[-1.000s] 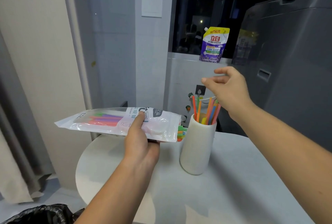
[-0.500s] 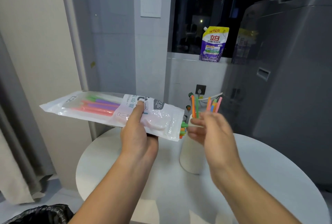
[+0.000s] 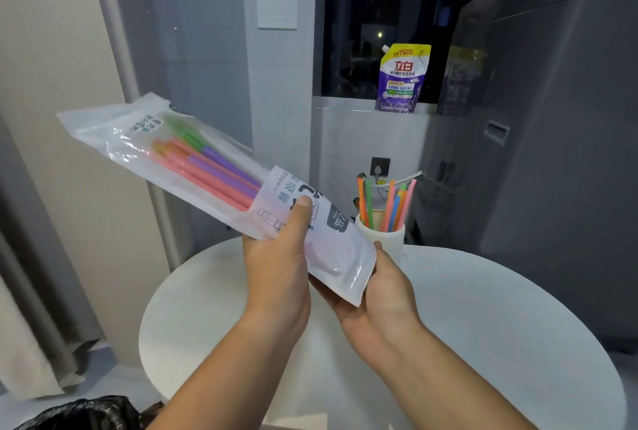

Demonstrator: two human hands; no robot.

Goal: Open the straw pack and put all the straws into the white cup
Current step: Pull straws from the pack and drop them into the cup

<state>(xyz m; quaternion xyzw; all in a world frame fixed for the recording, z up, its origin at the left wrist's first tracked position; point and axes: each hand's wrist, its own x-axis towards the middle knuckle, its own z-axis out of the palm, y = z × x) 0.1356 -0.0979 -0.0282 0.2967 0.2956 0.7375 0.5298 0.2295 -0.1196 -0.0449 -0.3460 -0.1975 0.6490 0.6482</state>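
- Pack [image 3: 331, 243]: held in the air over the near-left part of the table [image 3: 483, 326], tilted, far end high to the left, near end low by the cup [image 3: 392, 243].
- Low end of the pack sits in the right hand [image 3: 383, 288]; whether that end is open I cannot tell.
- Right hand lies palm up beneath that end, one digit showing along the pack's right edge. The other fingers are hidden under the plastic, so I cannot tell if they clasp it.
- Left hand [image 3: 279, 267] grips the pack mid-length: thumb pressed on the printed face, fingers curled out of sight below.
- Cup's left side and base are covered by the pack and right hand; only rim and upper wall show.
- Pack is glossy, clear at the high end, white with print at the low end. The print is upside down in this view and mostly unreadable.
- Packed straws [image 3: 221, 170]: pink, purple, green and orange, bunched in the clear part, their lower ends lost behind the white print.
- Cup straws [image 3: 388, 203]: orange, green, pink and blue, leaning apart above the rim.
- Cup stands on the round white table, just behind the right hand.
- Purple-and-yellow pouch [image 3: 404, 79] stands on the sill behind; a grey appliance [image 3: 552, 119] fills the right side.
- Black bag [image 3: 86, 412] cut off at the bottom left; curtain [image 3: 31, 257] at the left edge.
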